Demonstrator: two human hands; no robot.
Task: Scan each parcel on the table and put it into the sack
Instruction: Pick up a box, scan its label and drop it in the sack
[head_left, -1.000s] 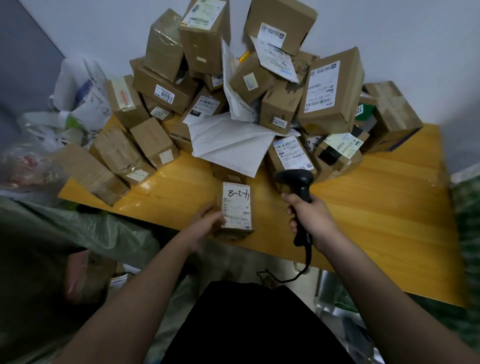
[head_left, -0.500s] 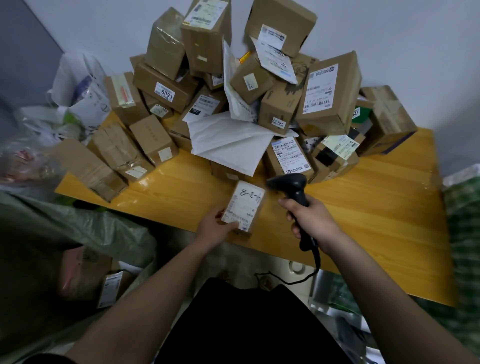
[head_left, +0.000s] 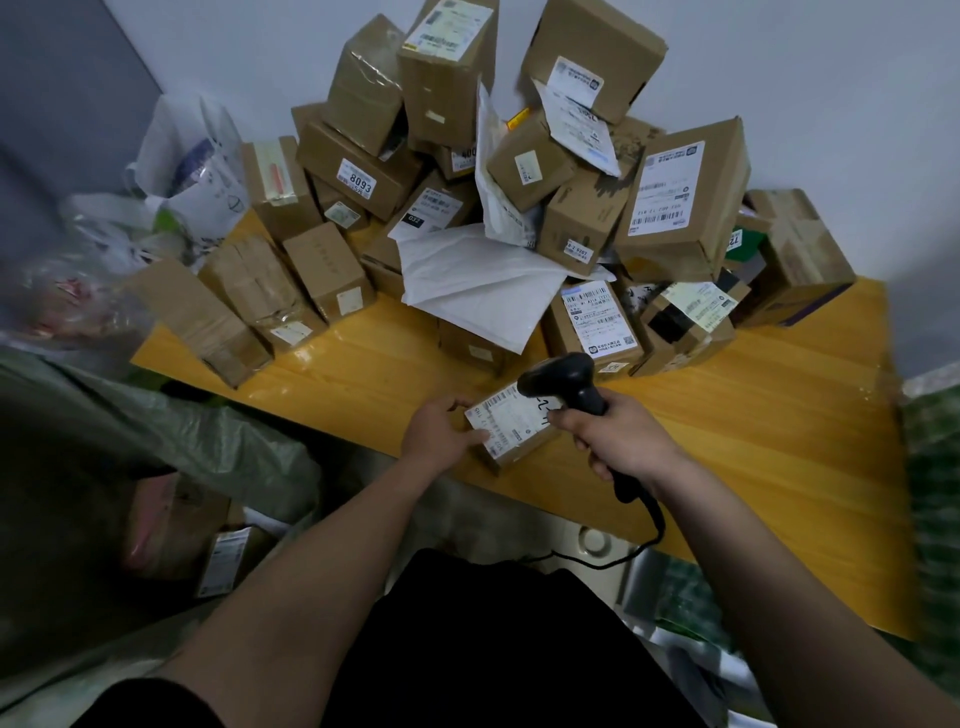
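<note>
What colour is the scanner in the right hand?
Black scanner, seen clearly in the head view.

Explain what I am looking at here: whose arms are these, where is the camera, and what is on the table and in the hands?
No machine here: a person wears one wide-angle camera on the head, looking down at their own arms. The left hand grips a small labelled parcel at the near edge of a yellow wooden table. The right hand holds a black corded barcode scanner, its head over the parcel's label. Behind lies a heap of cardboard boxes and a white padded mailer. Lower left is a greenish sack with parcels inside.
</note>
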